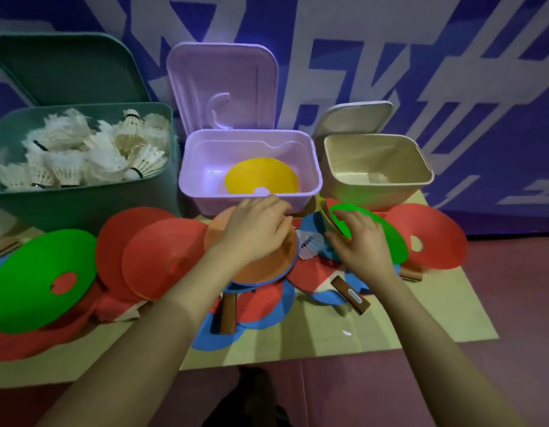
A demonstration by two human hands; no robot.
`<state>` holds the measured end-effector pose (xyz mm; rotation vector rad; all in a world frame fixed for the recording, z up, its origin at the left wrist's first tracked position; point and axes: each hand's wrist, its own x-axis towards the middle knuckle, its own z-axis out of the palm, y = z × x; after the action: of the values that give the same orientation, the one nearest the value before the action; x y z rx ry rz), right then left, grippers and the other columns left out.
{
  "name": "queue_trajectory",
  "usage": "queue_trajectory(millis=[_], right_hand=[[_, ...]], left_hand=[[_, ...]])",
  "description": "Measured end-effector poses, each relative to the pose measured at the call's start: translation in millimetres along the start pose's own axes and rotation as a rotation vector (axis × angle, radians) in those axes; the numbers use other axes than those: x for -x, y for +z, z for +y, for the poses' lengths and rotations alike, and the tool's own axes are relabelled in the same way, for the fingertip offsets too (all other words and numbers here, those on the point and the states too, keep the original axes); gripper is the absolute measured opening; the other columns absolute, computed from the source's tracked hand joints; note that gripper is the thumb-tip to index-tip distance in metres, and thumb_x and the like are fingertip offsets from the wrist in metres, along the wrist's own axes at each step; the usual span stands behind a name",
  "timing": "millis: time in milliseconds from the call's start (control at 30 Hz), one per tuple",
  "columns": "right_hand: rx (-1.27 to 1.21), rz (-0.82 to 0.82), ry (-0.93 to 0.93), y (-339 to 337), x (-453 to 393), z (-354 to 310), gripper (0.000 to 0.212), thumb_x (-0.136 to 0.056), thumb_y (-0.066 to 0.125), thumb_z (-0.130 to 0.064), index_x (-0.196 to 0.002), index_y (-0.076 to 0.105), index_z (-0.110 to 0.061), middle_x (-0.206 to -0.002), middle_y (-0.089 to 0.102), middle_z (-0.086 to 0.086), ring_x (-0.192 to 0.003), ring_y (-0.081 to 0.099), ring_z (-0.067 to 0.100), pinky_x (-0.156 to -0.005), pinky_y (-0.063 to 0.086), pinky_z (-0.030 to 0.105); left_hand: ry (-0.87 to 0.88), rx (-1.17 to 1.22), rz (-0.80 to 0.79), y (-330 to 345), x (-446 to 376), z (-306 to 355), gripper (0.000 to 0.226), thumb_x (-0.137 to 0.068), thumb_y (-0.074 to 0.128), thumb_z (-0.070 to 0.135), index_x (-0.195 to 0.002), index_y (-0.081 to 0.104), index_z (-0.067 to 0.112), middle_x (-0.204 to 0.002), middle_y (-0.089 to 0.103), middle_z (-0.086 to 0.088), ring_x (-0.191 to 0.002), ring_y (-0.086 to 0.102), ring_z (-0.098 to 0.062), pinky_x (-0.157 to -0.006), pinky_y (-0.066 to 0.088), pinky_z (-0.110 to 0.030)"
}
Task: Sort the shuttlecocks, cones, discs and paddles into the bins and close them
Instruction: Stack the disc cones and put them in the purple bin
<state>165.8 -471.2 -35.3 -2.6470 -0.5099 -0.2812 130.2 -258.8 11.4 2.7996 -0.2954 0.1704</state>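
Two hands busy: left hand (258,224) grasps orange disc (261,263) lying flat; right hand (364,241) pinches tilted green disc (390,238).

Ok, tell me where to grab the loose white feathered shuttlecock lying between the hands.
Pinch the white feathered shuttlecock by its feather skirt, coming straight down from above. It lies on its side in the gap between the orange flat disc and the green flat disc, so the skirt is the exposed part; its cork end cannot be seen.
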Motion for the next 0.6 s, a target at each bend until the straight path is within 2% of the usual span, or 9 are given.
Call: queue_trajectory(millis=[67,133,233,300,367,433,500,600], right_hand=[[0.042,-0.05,0.086,9.1,1.7,14.5,0.048,-0.083,0.068,-0.029,-0.126,0.056,-0.011,-0.117,0.061,0.012,-0.107,0.054,0.035,-0.089,0.033,0.042],[0.075,-0.07,0.116,17.9,2.7,26.5,0.047,-0.084,0.068,-0.031,-0.125,0.056,-0.011,-0.115,0.063,0.011,-0.105,0.056,0.033,-0.09,0.029,0.041],[0.082,0.007,0.072,28.2,3.2,39.3,0.025,-0.086,0.061,-0.028,-0.106,0.066,-0.012,-0.091,0.069,0.005,-0.087,0.063,0.028,-0.084,0.031,0.038],[0.072,0.12,-0.003,33.3,3.6,43.3,0.023,-0.087,0.053,-0.028,-0.091,0.07,-0.012,-0.076,0.068,0.001,-0.074,0.062,0.022,-0.077,0.03,0.035],[0.069,0.201,-0.082,36.1,4.5,44.6,0.023,-0.087,0.052,-0.026,-0.088,0.071,-0.014,-0.071,0.065,-0.002,-0.068,0.058,0.019,-0.074,0.031,0.035],[0.022,0.18,-0.147,37.0,7.3,46.6,0.02,-0.088,0.054,-0.029,-0.091,0.071,-0.018,-0.073,0.065,-0.005,-0.07,0.057,0.017,-0.075,0.033,0.035],[-0.072,0.115,-0.145,31.3,9.0,51.3,0.026,-0.09,0.051,-0.039,-0.093,0.071,-0.022,-0.081,0.068,-0.008,-0.076,0.058,0.015,-0.078,0.036,0.038],[-0.061,0.087,0.013,24.1,4.1,71.3,0.04,-0.091,0.043,-0.045,-0.103,0.069,-0.017,-0.1,0.069,0.0,-0.094,0.061,0.023,-0.084,0.034,0.039]], left_hand=[[-0.004,-0.001,-0.038,17.2,-8.7,0.0,0.055,-0.082,0.027,0.042,-0.106,0.066,0.013,-0.105,0.066,-0.008,-0.095,0.061,-0.031,-0.08,0.042,-0.038],[-0.007,0.011,-0.065,35.5,-17.7,-1.1,0.055,-0.083,0.028,0.044,-0.113,0.064,0.015,-0.109,0.064,-0.007,-0.099,0.059,-0.031,-0.084,0.04,-0.037],[-0.041,0.085,-0.114,63.6,-31.3,0.7,0.044,-0.094,0.039,0.04,-0.129,0.053,0.017,-0.123,0.058,-0.004,-0.114,0.051,-0.028,-0.093,0.034,-0.036],[-0.067,0.113,-0.161,77.7,-43.1,6.6,0.047,-0.097,0.039,0.04,-0.138,0.042,0.018,-0.131,0.053,-0.004,-0.122,0.045,-0.025,-0.097,0.03,-0.035],[-0.106,0.165,-0.176,88.0,-55.0,13.7,0.052,-0.097,0.036,0.044,-0.141,0.037,0.017,-0.134,0.051,-0.006,-0.124,0.044,-0.026,-0.1,0.031,-0.036],[-0.165,0.227,-0.149,94.6,-63.1,21.0,0.058,-0.094,0.034,0.051,-0.139,0.039,0.016,-0.131,0.053,-0.008,-0.122,0.047,-0.028,-0.1,0.036,-0.039],[-0.225,0.231,-0.119,99.0,-67.7,27.0,0.064,-0.086,0.029,0.055,-0.133,0.045,0.014,-0.124,0.058,-0.01,-0.115,0.051,-0.03,-0.095,0.039,-0.041],[-0.313,0.2,-0.064,99.6,-75.5,32.7,0.056,-0.081,0.035,0.043,-0.125,0.051,0.011,-0.112,0.062,-0.014,-0.107,0.055,-0.034,-0.09,0.04,-0.04]])
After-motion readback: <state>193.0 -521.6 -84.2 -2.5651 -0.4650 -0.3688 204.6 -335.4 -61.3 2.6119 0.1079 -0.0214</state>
